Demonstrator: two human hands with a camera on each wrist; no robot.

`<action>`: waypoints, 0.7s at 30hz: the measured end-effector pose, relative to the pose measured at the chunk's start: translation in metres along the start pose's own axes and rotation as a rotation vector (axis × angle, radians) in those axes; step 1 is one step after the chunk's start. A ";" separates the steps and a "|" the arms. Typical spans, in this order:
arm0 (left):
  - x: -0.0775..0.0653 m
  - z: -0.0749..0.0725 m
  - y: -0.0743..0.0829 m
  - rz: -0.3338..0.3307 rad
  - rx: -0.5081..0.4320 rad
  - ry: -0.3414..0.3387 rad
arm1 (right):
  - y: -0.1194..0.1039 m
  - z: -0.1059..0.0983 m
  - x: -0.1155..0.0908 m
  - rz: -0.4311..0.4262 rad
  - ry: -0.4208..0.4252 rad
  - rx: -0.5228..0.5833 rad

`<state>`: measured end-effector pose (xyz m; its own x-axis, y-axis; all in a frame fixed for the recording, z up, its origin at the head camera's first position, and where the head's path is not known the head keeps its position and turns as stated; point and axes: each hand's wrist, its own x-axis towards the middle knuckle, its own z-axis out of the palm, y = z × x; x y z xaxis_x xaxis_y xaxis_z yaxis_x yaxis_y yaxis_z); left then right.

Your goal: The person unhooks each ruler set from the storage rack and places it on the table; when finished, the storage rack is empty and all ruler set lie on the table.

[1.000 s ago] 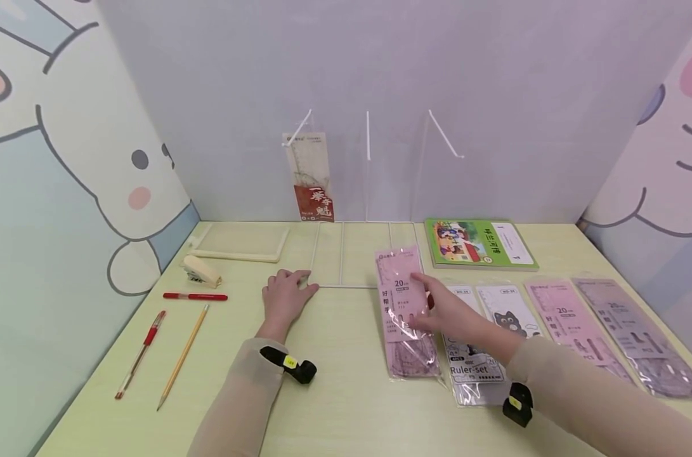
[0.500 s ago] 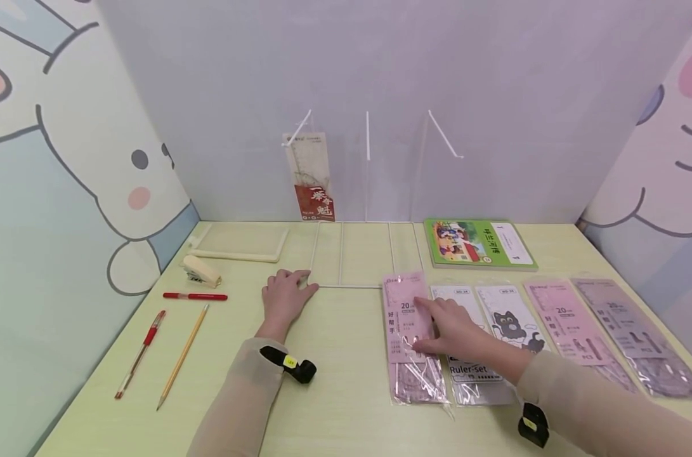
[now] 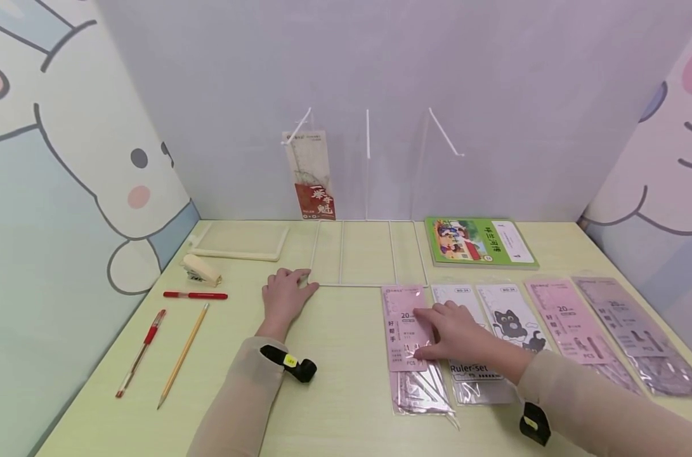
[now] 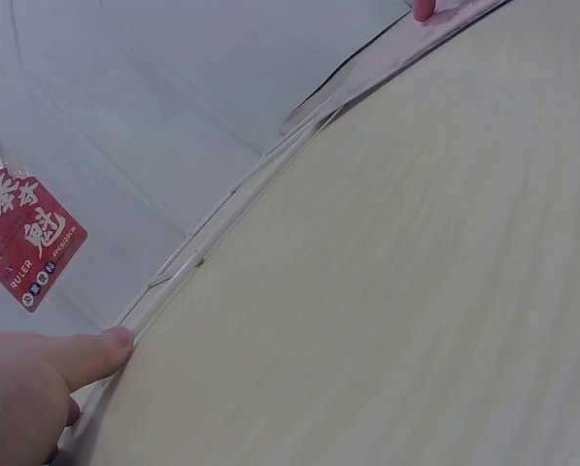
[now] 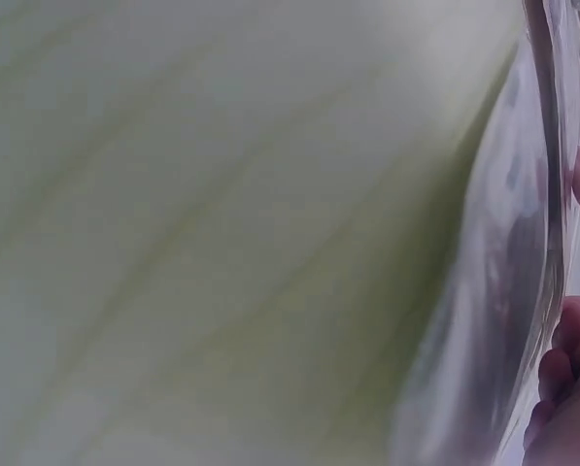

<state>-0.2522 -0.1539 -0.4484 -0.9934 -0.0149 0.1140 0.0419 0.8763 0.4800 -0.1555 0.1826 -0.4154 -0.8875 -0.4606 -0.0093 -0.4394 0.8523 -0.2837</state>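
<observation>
My left hand (image 3: 287, 293) is at the front left corner of a white wire display rack (image 3: 368, 286), its thumb and fingers gripping the base wire. In the left wrist view the thumb (image 4: 100, 354) presses on that wire. My right hand (image 3: 456, 330) holds a pink packaged ruler set (image 3: 399, 330) by its right side, thumb and index finger on the card. The pack is low over the table, just in front of the rack; whether it lies fully flat I cannot tell. A red and beige ruler set (image 3: 313, 184) hangs from the rack's left hook.
White cat ruler sets (image 3: 508, 317), another pink set (image 3: 565, 317) and a greyish-purple one (image 3: 625, 330) lie at right. Behind them is a green book (image 3: 479, 242). At left are a stapler (image 3: 202, 271), red pens (image 3: 195, 296), a pencil (image 3: 182, 355) and a cream-framed tray (image 3: 240, 257).
My right hand has brought the pink ruler set down and toward me, away from the rack's base, to beside the white sets. The left hand has stayed on the rack.
</observation>
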 end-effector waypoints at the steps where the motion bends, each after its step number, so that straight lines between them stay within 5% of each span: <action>1: 0.000 0.000 0.000 0.000 0.002 0.000 | 0.001 0.000 0.001 0.010 -0.008 0.017; 10: -0.001 -0.001 0.000 -0.005 0.002 -0.005 | 0.006 -0.013 0.022 0.076 -0.021 0.299; 21: -0.001 -0.001 0.001 -0.006 -0.006 -0.005 | 0.012 -0.047 0.082 0.051 0.134 0.491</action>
<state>-0.2512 -0.1532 -0.4472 -0.9942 -0.0180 0.1064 0.0362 0.8731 0.4861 -0.2397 0.1666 -0.3741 -0.9302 -0.3585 0.0791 -0.3070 0.6413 -0.7032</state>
